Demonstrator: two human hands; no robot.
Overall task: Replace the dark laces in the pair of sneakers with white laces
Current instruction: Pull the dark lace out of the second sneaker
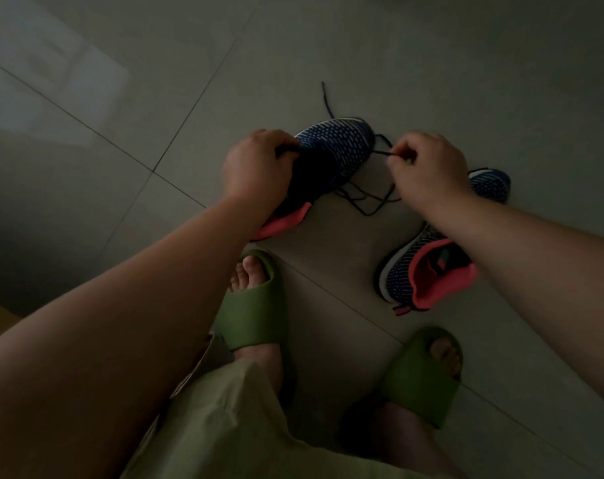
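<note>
Hands (257, 167) (428, 167) pull dark lace (380, 198) from sneaker (335, 153).

You have two navy knit sneakers with coral lining, one (331, 157) at your left hand (255, 171), the other (428, 271) under your right hand (428, 167); one loose dark lace (369, 198); two green slides (252, 305).

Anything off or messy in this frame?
Mostly expected mess: the dark lace trails loose over the floor beside the sneaker that the left hand holds, the right hand pinching it. The second sneaker lies tipped sideways. No white laces visible.
</note>
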